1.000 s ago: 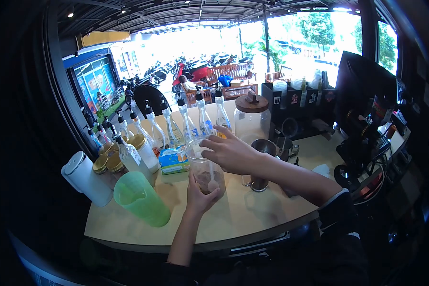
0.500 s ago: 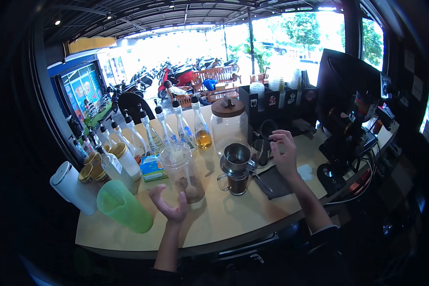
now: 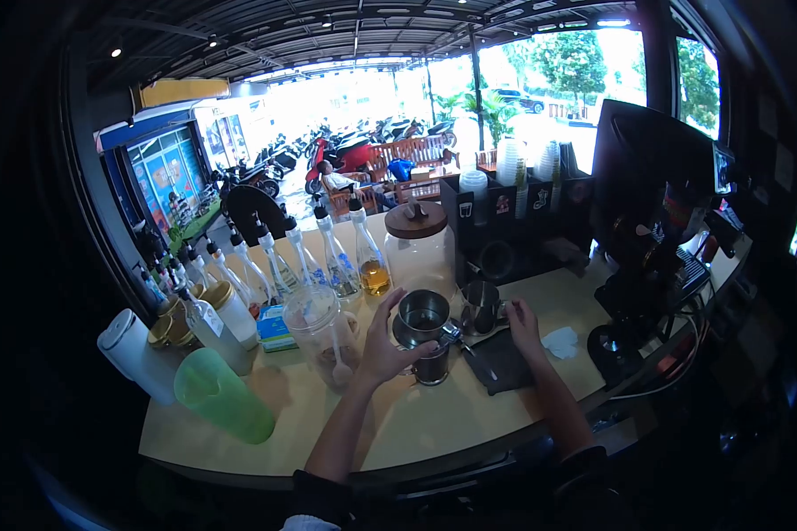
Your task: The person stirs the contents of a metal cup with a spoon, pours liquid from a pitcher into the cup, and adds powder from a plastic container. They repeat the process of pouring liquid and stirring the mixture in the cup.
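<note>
My left hand [image 3: 383,347] curls around the near left side of a metal coffee dripper [image 3: 422,311], thumb in front and fingers behind. The dripper sits on a glass mug [image 3: 432,368] with dark liquid in it. To the right, my right hand [image 3: 524,329] has its fingers closed at the handle of a metal pitcher [image 3: 479,306], which stands upright on the counter. Between my hands a portafilter-like metal tool [image 3: 452,333] rests by a dark cloth [image 3: 507,365]. Left of my left hand is a clear plastic jug [image 3: 314,329] with a spoon inside.
A green pitcher [image 3: 223,398] leans at the counter's [image 3: 398,442] front left. Several pump bottles [image 3: 341,265] line the back, beside a wooden-lidded glass jar [image 3: 419,252]. A black cup holder [image 3: 505,226] and a dark machine [image 3: 646,195] stand at the right.
My left hand has moved right from beside the clear jug to the coffee dripper. My right hand has lowered from the air to the pitcher's handle. The view has shifted slightly.
</note>
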The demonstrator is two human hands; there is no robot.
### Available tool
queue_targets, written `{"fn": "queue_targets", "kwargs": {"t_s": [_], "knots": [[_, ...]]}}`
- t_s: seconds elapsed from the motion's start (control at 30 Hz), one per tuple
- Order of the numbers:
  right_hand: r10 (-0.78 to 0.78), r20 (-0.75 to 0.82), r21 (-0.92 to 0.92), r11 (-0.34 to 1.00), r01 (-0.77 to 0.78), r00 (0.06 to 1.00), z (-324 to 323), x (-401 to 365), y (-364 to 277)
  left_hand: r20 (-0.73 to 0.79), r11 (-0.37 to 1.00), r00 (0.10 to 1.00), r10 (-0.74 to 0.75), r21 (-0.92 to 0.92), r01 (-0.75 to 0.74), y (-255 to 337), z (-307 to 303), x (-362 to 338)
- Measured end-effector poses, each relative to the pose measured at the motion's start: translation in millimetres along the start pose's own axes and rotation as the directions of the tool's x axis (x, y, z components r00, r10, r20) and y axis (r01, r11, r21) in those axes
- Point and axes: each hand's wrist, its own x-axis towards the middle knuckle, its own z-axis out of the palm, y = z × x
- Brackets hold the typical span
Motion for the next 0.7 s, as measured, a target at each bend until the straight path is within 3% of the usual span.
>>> {"fn": "queue_targets", "kwargs": {"t_s": [0.07, 0.13, 0.27, 0.4, 0.47, 0.53, 0.7], "knots": [[0.047, 0.018, 0.024, 0.999, -0.048, 0.999, 2.0, -3.2, 4.4, -0.004, 0.999, 1.0, -0.016, -0.051, 0.016, -4.3, 5.0, -0.6], [0.098, 0.073, 0.113, 0.988, -0.105, 0.993, 6.5, -5.1, -1.1, 0.057, 0.983, 0.986, -0.157, -0.084, 0.161, -3.3, 7.6, -0.3], [0.102, 0.09, 0.147, 0.983, -0.114, 0.991, 6.3, -6.9, 2.0, -0.05, 0.994, 0.992, -0.112, -0.003, 0.112, -2.1, 17.9, -6.0], [0.055, 0.054, 0.204, 0.977, -0.065, 0.997, 6.6, -11.5, -4.5, -0.084, 0.992, 0.99, -0.115, -0.052, 0.111, -13.8, 21.8, -9.5], [0.133, 0.043, 0.234, 0.962, -0.14, 0.99, 7.0, -11.5, -2.6, -0.048, 0.99, 0.99, -0.135, -0.051, 0.133, -18.5, 23.9, -12.1], [0.141, 0.028, 0.273, 0.951, -0.143, 0.99, 7.6, -7.5, -3.5, -0.138, 0.993, 0.988, -0.069, -0.109, 0.054, -19.3, 28.0, -16.1], [0.13, 0.049, 0.401, 0.905, -0.139, 0.99, 7.3, -11.4, -38.2, -0.194, 0.992, 0.979, -0.067, -0.114, 0.046, -25.3, 33.4, -25.7]]}}
